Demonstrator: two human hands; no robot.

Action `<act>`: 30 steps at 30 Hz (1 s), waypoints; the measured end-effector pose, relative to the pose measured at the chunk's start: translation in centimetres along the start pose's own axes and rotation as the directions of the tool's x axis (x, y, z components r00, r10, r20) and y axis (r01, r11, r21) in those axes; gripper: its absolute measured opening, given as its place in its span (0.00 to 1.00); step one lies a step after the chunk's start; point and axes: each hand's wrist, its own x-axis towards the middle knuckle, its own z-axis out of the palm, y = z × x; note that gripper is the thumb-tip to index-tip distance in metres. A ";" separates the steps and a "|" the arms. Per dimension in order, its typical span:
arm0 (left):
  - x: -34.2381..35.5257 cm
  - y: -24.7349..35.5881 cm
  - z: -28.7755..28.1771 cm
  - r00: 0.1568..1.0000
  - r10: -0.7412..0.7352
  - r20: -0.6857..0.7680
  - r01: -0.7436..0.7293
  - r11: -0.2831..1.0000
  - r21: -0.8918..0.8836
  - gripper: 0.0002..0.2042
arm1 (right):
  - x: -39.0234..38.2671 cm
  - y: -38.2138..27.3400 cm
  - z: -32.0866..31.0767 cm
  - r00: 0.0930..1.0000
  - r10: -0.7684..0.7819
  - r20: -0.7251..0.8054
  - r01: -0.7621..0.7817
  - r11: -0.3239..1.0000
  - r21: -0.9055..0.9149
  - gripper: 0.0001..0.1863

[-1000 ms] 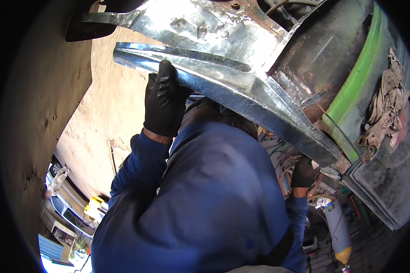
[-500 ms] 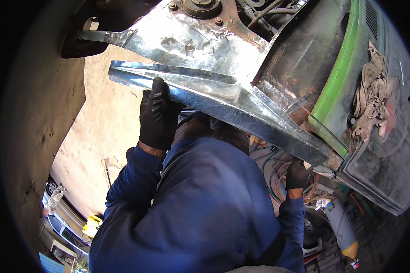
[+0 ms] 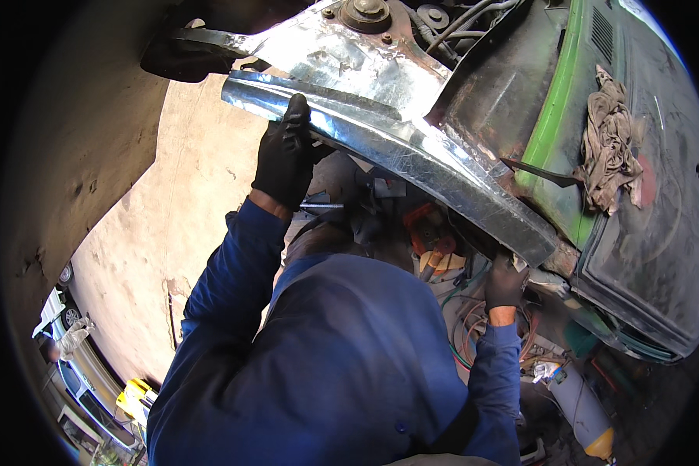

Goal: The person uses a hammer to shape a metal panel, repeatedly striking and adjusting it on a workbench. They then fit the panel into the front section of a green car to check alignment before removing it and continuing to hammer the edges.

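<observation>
A long, shiny folded sheet-metal panel (image 3: 412, 167) lies slantwise along the bare metal wheel housing (image 3: 349, 66) of a car body. My left hand (image 3: 285, 159), in a black glove, grips it near its far left end, thumb over the lower edge and fingers behind. Under the near right end of the panel is my right hand (image 3: 506, 283), also black-gloved. It closes at the panel's lower edge, its fingertips partly hidden there. Beside that end sits the rusty corner of a green-edged fender (image 3: 555, 109), with a thin dark strip (image 3: 541, 172) across it.
A crumpled brown rag (image 3: 607, 144) rests on the dark body panel (image 3: 660, 217) at the right. Below are coiled hoses (image 3: 467, 326), a red tool-like object (image 3: 426, 225) and a grey gas cylinder (image 3: 581, 408) with a yellow end. A pale wall (image 3: 132, 256) stands at the left.
The view has shifted, showing more floor beneath the panel. Both hands stay at the same parts of the panel. The dark strip by the fender now lies at a flatter angle.
</observation>
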 end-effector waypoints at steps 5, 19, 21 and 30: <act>-2.3 -2.4 2.3 0.958 0.195 0.209 -0.245 0.936 0.253 0.29 | 1.0 -0.7 0.1 0.927 0.371 -0.051 -0.253 0.721 0.645 0.18; -6.8 -3.4 14.5 0.968 -0.226 -0.113 0.192 0.948 -0.254 0.31 | 1.2 -1.4 -0.8 0.890 0.456 -0.013 -0.306 0.619 0.723 0.22; -6.5 -3.6 14.6 0.961 -0.252 -0.112 0.201 0.919 -0.339 0.29 | 1.1 -1.3 -0.5 0.901 0.433 -0.033 -0.279 0.636 0.720 0.22; -11.7 -6.0 10.0 0.985 -0.030 -0.169 -0.016 0.964 -0.265 0.26 | -3.1 -2.7 1.6 0.945 0.324 -0.046 -0.148 0.548 0.823 0.25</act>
